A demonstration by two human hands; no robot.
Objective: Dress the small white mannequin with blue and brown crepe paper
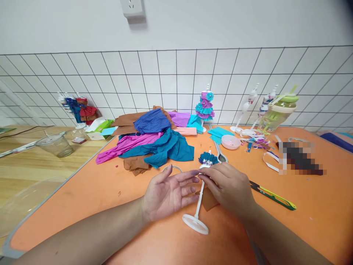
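Note:
A small white dress form (205,168) on a thin stem with a round base (195,224) leans at a slight tilt above the orange table. Teal ruffled crepe paper (208,158) wraps its upper part. My right hand (230,186) pinches the form from the right, just below the ruffle, partly hiding it. From the left, my left hand (172,191) reaches in palm up, fingers stretched out, its index fingertip at the form's lower edge. A folded brown paper piece (209,200) lies on the table behind the stem.
Crepe paper sheets (165,147) are heaped at the back. Nearby stand a decorated dress form (206,105), a pink dish (231,142) and a green-lidded cup (281,112). Scissors (221,156) lie behind my right hand, a yellow-green cutter (273,195) to its right.

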